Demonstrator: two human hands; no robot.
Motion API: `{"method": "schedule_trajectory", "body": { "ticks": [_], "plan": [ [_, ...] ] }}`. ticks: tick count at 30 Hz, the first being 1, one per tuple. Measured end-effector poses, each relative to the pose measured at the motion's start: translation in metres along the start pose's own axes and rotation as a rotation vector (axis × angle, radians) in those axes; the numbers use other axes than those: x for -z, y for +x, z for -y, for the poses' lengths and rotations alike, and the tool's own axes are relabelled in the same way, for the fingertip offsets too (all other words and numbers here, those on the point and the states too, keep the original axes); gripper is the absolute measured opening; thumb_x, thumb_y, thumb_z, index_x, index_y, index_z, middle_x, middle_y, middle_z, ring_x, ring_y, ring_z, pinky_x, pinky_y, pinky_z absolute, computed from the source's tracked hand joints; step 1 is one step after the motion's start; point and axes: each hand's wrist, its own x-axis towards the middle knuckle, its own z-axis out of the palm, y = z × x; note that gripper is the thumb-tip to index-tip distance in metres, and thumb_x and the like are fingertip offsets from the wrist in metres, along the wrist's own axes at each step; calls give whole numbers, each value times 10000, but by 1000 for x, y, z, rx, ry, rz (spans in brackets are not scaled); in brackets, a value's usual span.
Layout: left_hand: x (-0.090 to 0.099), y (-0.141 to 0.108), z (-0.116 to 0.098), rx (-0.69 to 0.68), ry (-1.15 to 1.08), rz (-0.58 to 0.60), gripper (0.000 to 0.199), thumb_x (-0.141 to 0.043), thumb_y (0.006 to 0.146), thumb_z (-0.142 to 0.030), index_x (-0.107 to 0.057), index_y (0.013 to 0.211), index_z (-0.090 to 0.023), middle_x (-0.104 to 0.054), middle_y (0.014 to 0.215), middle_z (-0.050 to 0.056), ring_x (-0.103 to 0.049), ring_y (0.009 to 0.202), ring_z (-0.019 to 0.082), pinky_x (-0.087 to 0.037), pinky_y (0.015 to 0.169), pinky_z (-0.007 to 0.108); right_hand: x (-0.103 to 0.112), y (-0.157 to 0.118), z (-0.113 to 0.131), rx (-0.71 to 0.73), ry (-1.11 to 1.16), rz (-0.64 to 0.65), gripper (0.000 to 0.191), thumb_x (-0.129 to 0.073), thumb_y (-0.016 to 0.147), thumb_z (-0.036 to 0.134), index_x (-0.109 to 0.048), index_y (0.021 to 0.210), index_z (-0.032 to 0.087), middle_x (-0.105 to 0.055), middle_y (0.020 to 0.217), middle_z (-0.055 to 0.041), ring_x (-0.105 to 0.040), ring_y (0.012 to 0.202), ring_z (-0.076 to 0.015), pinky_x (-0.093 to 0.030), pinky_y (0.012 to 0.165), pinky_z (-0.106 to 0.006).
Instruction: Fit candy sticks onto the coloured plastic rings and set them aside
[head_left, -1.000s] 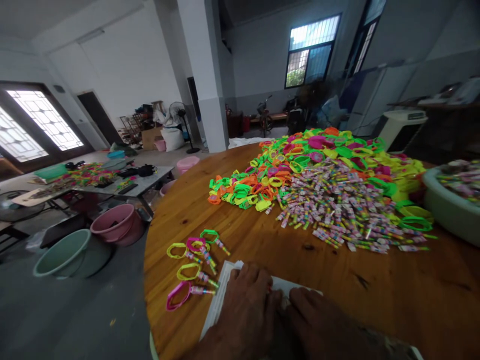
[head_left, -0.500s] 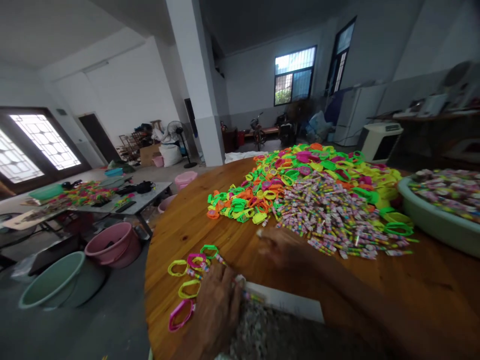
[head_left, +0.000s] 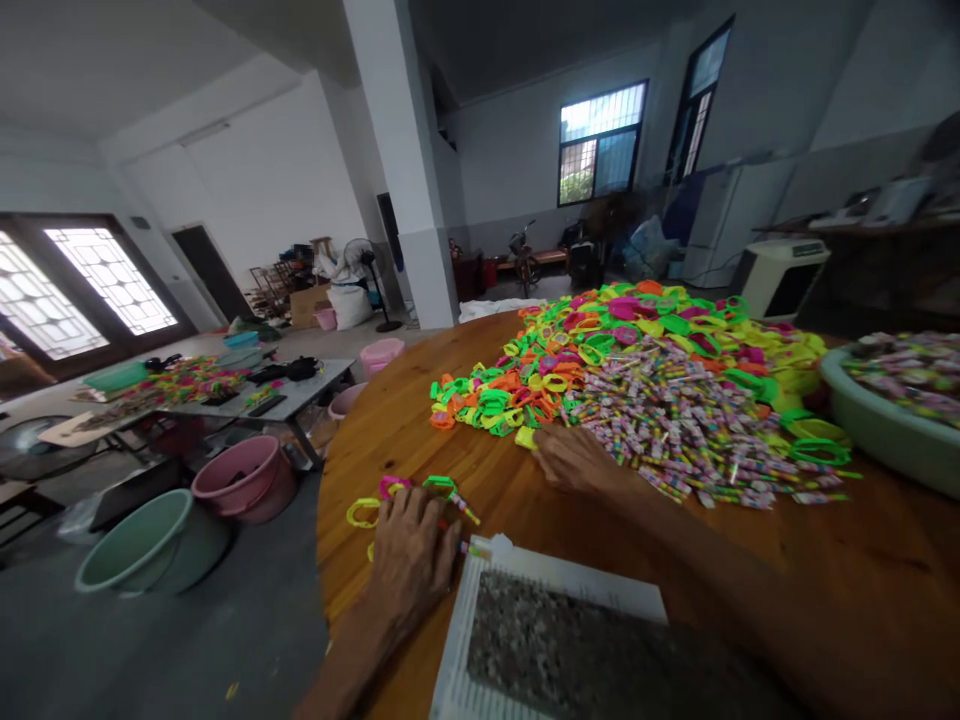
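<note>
My left hand (head_left: 414, 540) is bent low over a few plastic toy watches at the table's left. A yellow watch (head_left: 363, 513), a magenta one (head_left: 393, 486) and a green one (head_left: 441, 486) show around its fingers. A small wrapped candy tube (head_left: 474, 548) pokes out beside my thumb, apparently gripped; the fingertips are partly hidden. Another candy tube (head_left: 468, 509) lies just beyond. At the pile's near edge, my right hand (head_left: 574, 460) pinches a yellow toy watch (head_left: 526, 438). Behind it spread heaped toy watches (head_left: 622, 310) and many candy tubes (head_left: 660, 425).
A dark speckled slab (head_left: 555, 640) lies on a white ridged board (head_left: 450, 670) before me. A pale green basin (head_left: 885, 425) of candy tubes stands right. Left of the wooden table (head_left: 420, 370) are green (head_left: 150, 545) and pink (head_left: 247, 480) tubs on the floor.
My right hand has reached the pile's edge and now has a yellow watch at its fingertips. My left hand has shifted left over the watches, uncovering the slab and board.
</note>
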Motion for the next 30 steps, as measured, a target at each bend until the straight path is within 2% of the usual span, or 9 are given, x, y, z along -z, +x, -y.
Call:
{"method": "schedule_trajectory", "body": {
  "ticks": [5,8,10,14,18,21,23,27,30],
  "plan": [
    [10,12,-31,45,-466,-39,352,-466,977,-323,-570,1260,-140,-636,1137,127,-567,1067,242,-460,942,409,19,-55,39,17,98,23,192,-417,962,229,-597,985,165,-656,931,-79,-601,831,-185,-363,699,-289],
    [10,19,-48,142,-755,149,450,-443,987,-418,-539,1347,-165,-671,1069,94,-615,990,224,-501,873,375,28,-93,61,111,273,16,146,-437,945,204,-580,953,181,-648,907,-60,-588,776,-180,-365,676,-296],
    [7,19,-57,159,-931,279,476,-469,973,-449,-531,1367,-190,-683,1066,72,-626,995,219,-510,876,363,28,-114,70,96,421,-37,127,-449,940,200,-575,945,187,-646,903,-59,-584,792,-185,-380,689,-302],
    [-3,12,-73,237,-1127,315,577,-650,864,-462,-527,1342,-162,-685,1096,79,-637,974,212,-531,838,329,22,-135,82,-93,656,-175,131,-456,952,245,-567,901,197,-643,852,-46,-584,786,-177,-418,709,-302],
    [-8,11,-89,298,-1114,226,385,-636,873,-445,-630,1125,-154,-698,970,63,-640,843,178,-523,752,289,21,-135,85,-215,787,-303,126,-499,909,260,-584,848,189,-649,807,-35,-586,747,-170,-440,694,-296],
    [-5,16,-89,261,-1006,212,300,-571,902,-389,-646,1086,-164,-700,939,56,-638,820,180,-513,739,297,27,-124,68,-121,736,-107,136,-511,882,239,-594,784,195,-628,712,14,-570,666,-140,-424,618,-243],
    [1,19,-82,182,-820,251,315,-552,897,-359,-642,1139,-178,-704,951,58,-638,824,200,-507,754,330,28,-110,45,-161,544,-40,187,-482,886,227,-581,732,189,-607,667,11,-554,628,-136,-406,592,-236],
    [14,23,-67,3,-443,421,443,-556,877,-332,-557,1303,-214,-700,1080,87,-643,965,282,-492,836,415,13,-72,-6,-462,247,-152,260,-385,926,209,-627,870,131,-660,880,-132,-609,836,-222,-426,749,-318],
    [22,27,-64,-80,-289,518,361,-565,863,-314,-584,1207,-207,-708,995,91,-654,946,297,-502,801,403,-3,-46,-27,-560,163,-118,253,-424,936,244,-641,947,115,-662,972,-163,-621,900,-242,-435,785,-345]
  ]
}}
